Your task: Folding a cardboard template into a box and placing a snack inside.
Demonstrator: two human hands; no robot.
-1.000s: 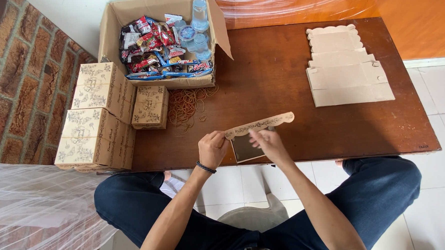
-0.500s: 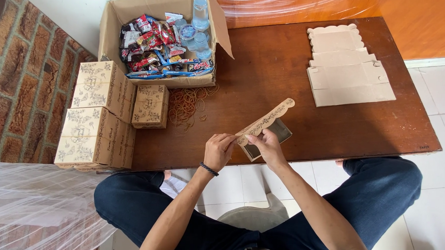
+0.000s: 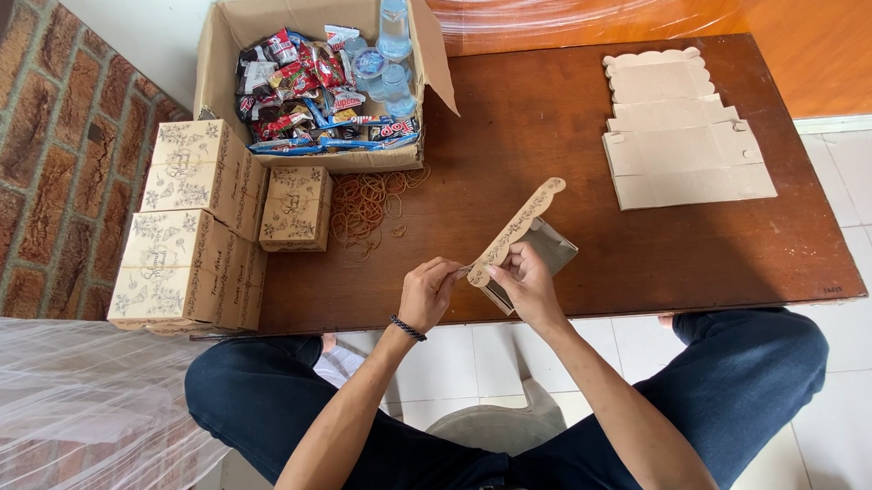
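Both my hands hold a partly folded small cardboard box (image 3: 526, 241) over the near edge of the brown table (image 3: 558, 143). Its long scalloped, patterned flap sticks up and away toward the table's middle. My left hand (image 3: 426, 292), with a dark band at the wrist, pinches the flap's near end. My right hand (image 3: 523, 278) grips the box body from below and beside the flap.
An open carton (image 3: 224, 45) of wrapped snacks and water cups stands at the back left. Finished patterned boxes (image 3: 194, 227) are stacked left, one more (image 3: 295, 208) beside loose rubber bands (image 3: 369, 201). Flat box blanks (image 3: 678, 130) lie at the right.
The box has turned in my hands: its scalloped flap swung from lying nearly level to pointing diagonally up and away. My hands shifted slightly right.
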